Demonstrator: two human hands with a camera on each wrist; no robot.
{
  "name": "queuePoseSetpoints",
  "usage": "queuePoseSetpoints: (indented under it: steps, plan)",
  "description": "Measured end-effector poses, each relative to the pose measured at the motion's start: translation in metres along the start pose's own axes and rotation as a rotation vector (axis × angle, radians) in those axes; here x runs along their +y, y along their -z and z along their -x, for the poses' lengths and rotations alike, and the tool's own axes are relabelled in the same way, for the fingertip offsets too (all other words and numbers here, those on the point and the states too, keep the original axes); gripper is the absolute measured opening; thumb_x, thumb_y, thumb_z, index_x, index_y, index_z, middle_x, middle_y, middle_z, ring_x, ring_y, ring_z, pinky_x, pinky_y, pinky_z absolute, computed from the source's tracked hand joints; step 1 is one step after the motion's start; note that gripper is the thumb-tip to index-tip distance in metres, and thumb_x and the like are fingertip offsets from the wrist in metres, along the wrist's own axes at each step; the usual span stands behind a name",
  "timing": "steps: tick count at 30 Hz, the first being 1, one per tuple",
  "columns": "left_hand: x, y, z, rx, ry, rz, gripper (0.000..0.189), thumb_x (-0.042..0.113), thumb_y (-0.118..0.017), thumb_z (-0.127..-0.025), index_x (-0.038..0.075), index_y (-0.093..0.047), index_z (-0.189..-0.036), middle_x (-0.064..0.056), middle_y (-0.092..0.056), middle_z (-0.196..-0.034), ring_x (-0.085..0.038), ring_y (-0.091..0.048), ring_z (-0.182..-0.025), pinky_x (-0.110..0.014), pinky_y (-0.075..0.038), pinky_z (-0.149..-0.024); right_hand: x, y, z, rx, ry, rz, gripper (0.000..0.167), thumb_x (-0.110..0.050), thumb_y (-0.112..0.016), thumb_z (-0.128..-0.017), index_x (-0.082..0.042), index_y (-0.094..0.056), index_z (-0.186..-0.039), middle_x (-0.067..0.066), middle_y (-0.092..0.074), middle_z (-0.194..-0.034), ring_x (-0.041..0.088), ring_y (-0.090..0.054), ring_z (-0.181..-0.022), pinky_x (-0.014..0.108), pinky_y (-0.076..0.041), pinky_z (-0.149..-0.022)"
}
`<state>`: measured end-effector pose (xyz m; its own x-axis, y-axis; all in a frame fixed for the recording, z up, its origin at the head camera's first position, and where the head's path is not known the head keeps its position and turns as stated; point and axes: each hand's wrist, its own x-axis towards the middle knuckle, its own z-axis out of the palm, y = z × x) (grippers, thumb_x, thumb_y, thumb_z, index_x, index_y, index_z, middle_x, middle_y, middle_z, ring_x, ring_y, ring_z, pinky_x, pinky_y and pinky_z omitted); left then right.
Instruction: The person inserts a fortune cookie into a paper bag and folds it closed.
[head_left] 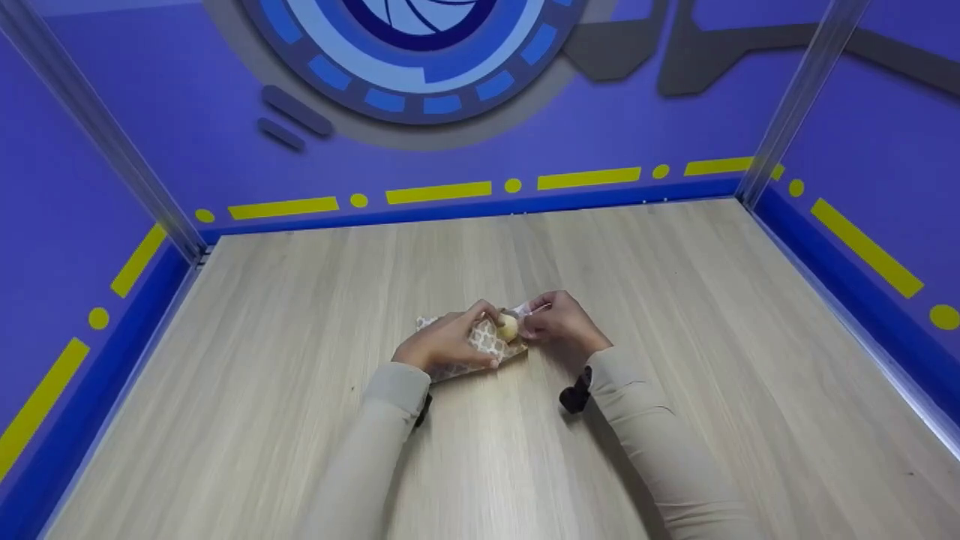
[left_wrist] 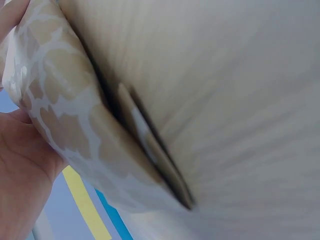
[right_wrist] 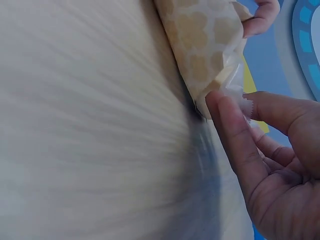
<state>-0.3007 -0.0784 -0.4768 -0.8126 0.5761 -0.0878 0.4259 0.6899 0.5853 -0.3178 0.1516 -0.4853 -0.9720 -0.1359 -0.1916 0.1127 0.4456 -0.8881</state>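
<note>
A package in tan-and-white patterned paper (head_left: 489, 339) lies at a slant near the middle of the table. My left hand (head_left: 450, 341) grips it from the left, fingers and thumb spread across its two long sides. At the right end shows a pale yellow, rounded piece (head_left: 508, 328), partly hidden by the fingers. My right hand (head_left: 566, 326) is at that end, pinching a strip of clear tape (right_wrist: 247, 106) with a jagged edge between thumb and fingers. In the left wrist view a folded paper flap (left_wrist: 145, 145) stands slightly away from the package's side.
The wood-grain table (head_left: 300, 315) spreads around both hands. Blue panels with yellow dashes (head_left: 439, 193) rise behind and at both sides, joined by metal corner posts (head_left: 799, 97). A black wrist camera (head_left: 576, 394) hangs beside the right sleeve.
</note>
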Motion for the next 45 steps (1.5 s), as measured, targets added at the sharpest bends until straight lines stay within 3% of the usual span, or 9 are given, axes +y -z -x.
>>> queuePoseSetpoints:
  steps: [11,24,34,45]
  plan:
    - [0.0,0.002,-0.001,-0.004,-0.015,-0.013,0.069,0.045,-0.08,-0.074,0.033,-0.041,-0.129,-0.003,-0.062,-0.113,-0.017,-0.057,-0.09,-0.035,-0.048,-0.079,-0.004,-0.006,0.0,-0.001,-0.02,-0.04,0.027,-0.002,-0.065,-0.076,0.005,-0.062,-0.101,0.004,-0.062,-0.078,0.009,-0.057,-0.062,0.021,-0.047,-0.055]
    - [-0.002,0.002,-0.003,-0.002,-0.032,0.024,0.069,0.043,-0.081,-0.073,0.033,-0.042,-0.129,0.0,-0.062,-0.109,-0.016,-0.058,-0.089,-0.033,-0.048,-0.078,-0.006,-0.016,-0.001,0.041,-0.043,-0.128,0.026,0.003,-0.063,-0.073,0.002,-0.055,-0.097,0.007,-0.064,-0.079,0.011,-0.06,-0.063,0.023,-0.051,-0.056]
    - [-0.002,0.002,-0.004,0.001,-0.041,0.033,0.069,0.041,-0.082,-0.072,0.033,-0.043,-0.129,0.0,-0.062,-0.113,-0.017,-0.058,-0.093,-0.034,-0.047,-0.081,-0.008,-0.022,-0.002,0.061,-0.023,-0.028,0.023,-0.002,-0.069,-0.072,-0.002,-0.058,-0.093,0.004,-0.063,-0.075,0.011,-0.058,-0.064,0.02,-0.047,-0.056]
    - [0.0,0.003,-0.003,0.006,-0.033,0.03,0.072,0.038,-0.082,-0.071,0.033,-0.04,-0.13,-0.002,-0.061,-0.117,-0.018,-0.058,-0.096,-0.037,-0.048,-0.083,-0.011,-0.029,-0.002,0.057,0.009,0.001,0.018,-0.004,-0.07,-0.074,-0.003,-0.06,-0.089,0.002,-0.064,-0.071,0.009,-0.057,-0.059,0.021,-0.045,-0.053]
